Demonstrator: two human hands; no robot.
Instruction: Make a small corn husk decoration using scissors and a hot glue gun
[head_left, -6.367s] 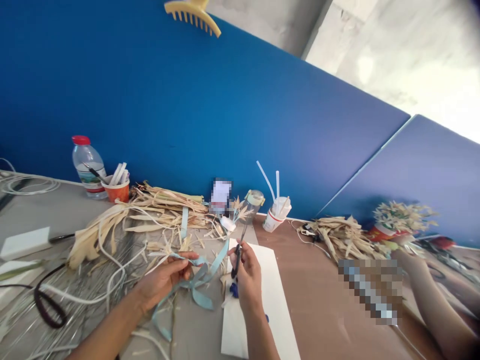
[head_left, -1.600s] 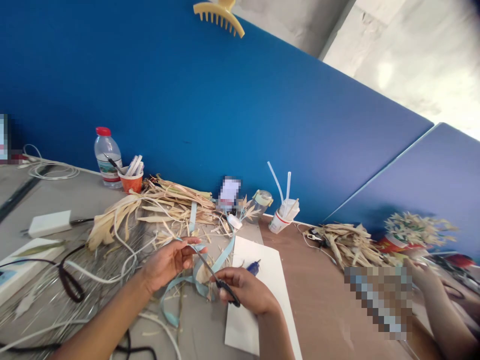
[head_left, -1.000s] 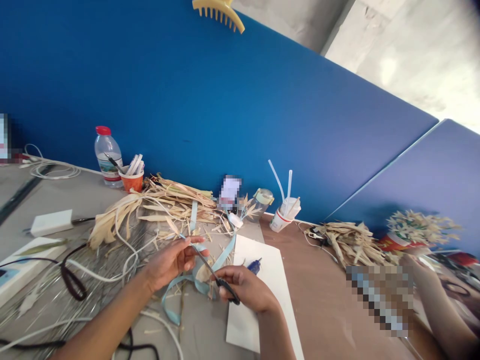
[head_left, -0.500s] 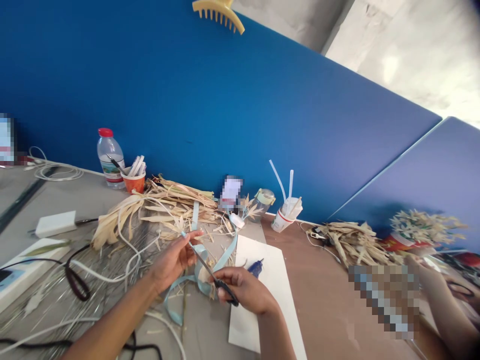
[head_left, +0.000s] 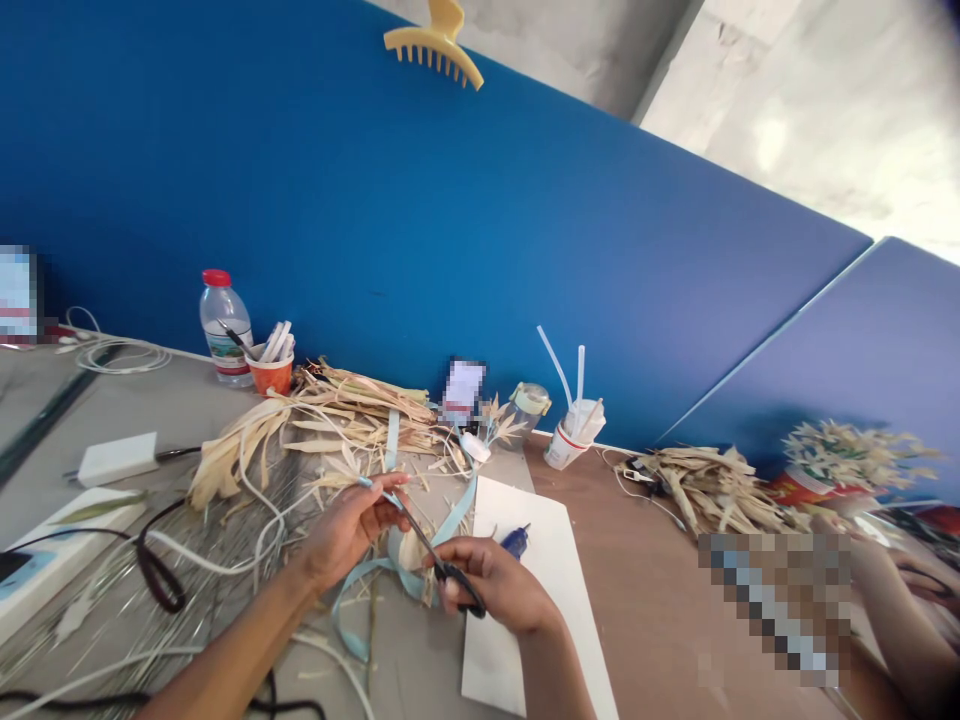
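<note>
My left hand [head_left: 349,530] is pinched around a light blue ribbon, whose end [head_left: 365,482] shows at the thumb tip. Pale pointed pieces of dried husk [head_left: 345,466] stick out just beyond it; whether they are attached I cannot tell. In my right hand [head_left: 499,580] is a pair of scissors [head_left: 426,545] with black handles, its blades reaching to the left fingers and looking closed. Loops of the ribbon [head_left: 454,512] hang between and below the hands. Close to the right hand, a dark blue tool [head_left: 516,541], perhaps a glue gun, lies on a white board [head_left: 564,590].
Dried husks [head_left: 367,400] lie behind my hands. White cables [head_left: 217,565], thin wires and a power strip [head_left: 52,540] spread over the left side. A bottle [head_left: 225,330], an orange cup [head_left: 271,376] and a cup with straws [head_left: 568,445] stand by the blue partition [head_left: 375,200]. Another person's arm [head_left: 889,590] is at right.
My view has tilted slightly upward, so things sit a little lower. Both hands keep nearly the same pose, with the scissor blades still at the left fingers.
</note>
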